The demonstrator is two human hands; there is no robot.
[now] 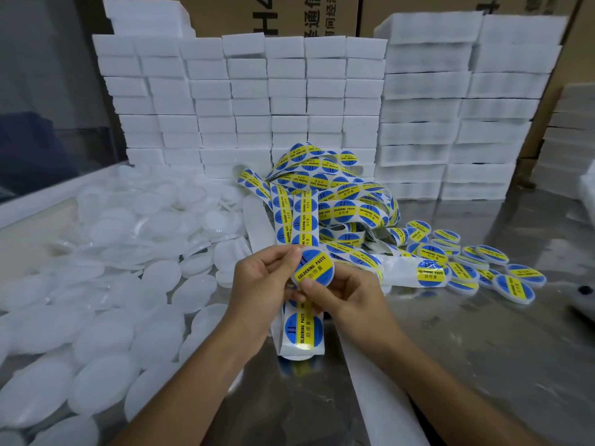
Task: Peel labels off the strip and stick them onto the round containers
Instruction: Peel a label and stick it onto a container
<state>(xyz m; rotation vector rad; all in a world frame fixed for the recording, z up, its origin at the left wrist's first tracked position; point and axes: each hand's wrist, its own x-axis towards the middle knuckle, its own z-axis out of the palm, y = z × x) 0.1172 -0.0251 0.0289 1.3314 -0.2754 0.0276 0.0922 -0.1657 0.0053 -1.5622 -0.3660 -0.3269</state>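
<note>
- Held up over the steel table (483, 333): one round container (314, 267), flat face toward the camera, blue-and-yellow "SOLDERING PASTE" label (311, 268) already lying on it.
- Left hand (260, 284) pinching the container's upper-left rim, fingers curled round the edge.
- Right hand (341, 294) gripping the lower edge, thumb (310, 289) pressed flat just under the label's yellow band.
- Yellow band running diagonally, low at the left, high at the right; likely step in hand: smoothing the label down.
- Label strip (302, 329) hanging directly below the container, long axis running away from the camera; next label there, about equally near both hands.
- Tangled rest of the strip (322, 194) heaped behind the container.
- Finished labelled containers (467, 265) lying right of the held container, nearer the right hand, so probably put down that way.
- Unlabelled white containers (128, 284) piled left of it, nearer the left hand.
- White foam blocks (257, 101) stacked far behind.
</note>
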